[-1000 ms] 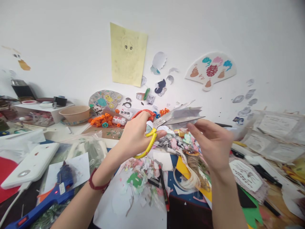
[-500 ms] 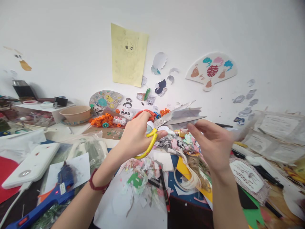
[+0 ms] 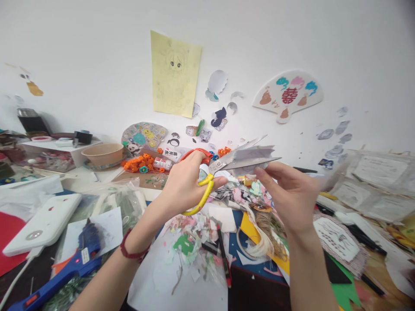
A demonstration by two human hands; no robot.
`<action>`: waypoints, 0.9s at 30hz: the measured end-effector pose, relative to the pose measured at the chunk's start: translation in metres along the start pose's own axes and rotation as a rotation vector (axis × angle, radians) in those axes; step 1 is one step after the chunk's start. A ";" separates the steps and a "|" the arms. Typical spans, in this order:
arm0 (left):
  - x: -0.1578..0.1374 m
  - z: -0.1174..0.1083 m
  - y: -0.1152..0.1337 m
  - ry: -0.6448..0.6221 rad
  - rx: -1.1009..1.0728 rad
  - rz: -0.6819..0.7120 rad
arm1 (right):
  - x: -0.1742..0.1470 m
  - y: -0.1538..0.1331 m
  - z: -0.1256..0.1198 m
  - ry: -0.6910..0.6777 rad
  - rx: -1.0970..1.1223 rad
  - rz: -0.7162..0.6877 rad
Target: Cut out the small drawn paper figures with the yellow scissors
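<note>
a: what's nearest?

b: the two hands, held apart. the left hand point(image 3: 184, 188) is closed on the scissors point(image 3: 227, 163), wrapped about the red and yellow handles.

a: and the blades?

b: spread, pointing toward the right hand point(image 3: 292, 192), with pale paper point(image 3: 254, 153) between them.

a: does the right hand have that paper?

b: thumb and fingers seem to pinch its lower edge — the blade hides part of the grip, so i wouldn't swear to more.

a: under the hands?

b: a white sheet point(image 3: 155, 280) strewn with paper scraps point(image 3: 193, 255), a red and black pen point(image 3: 224, 259) lying across its right side. the blue glue gun point(image 3: 86, 259) lies left of the left forearm; pale cord point(image 3: 264, 244) is coiled just left of the right wrist.

a: farther off?

b: orange beads point(image 3: 139, 164) beyond the left hand, a tan bowl point(image 3: 103, 151) left of them. then the wall point(image 3: 259, 34) — a yellow drawing point(image 3: 175, 86) above the left hand, a white fan point(image 3: 290, 97) above the right.
</note>
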State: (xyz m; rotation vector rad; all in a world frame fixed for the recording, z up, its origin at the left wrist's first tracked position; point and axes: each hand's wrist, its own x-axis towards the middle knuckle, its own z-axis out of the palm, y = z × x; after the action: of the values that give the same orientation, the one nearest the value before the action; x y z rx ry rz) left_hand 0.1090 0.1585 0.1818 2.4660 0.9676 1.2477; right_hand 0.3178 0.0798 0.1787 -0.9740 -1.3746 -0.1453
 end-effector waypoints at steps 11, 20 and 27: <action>0.000 0.001 -0.001 -0.002 0.002 -0.001 | 0.001 -0.002 0.000 -0.023 -0.014 0.009; 0.000 -0.001 0.001 -0.005 0.009 -0.004 | 0.002 -0.003 -0.001 -0.022 -0.030 -0.005; -0.001 -0.001 0.000 -0.003 0.010 -0.001 | 0.001 -0.003 -0.001 -0.016 -0.046 -0.024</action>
State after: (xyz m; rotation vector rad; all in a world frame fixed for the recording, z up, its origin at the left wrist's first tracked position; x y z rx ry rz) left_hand 0.1081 0.1580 0.1816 2.4738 0.9763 1.2416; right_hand 0.3167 0.0781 0.1807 -0.9984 -1.4030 -0.1885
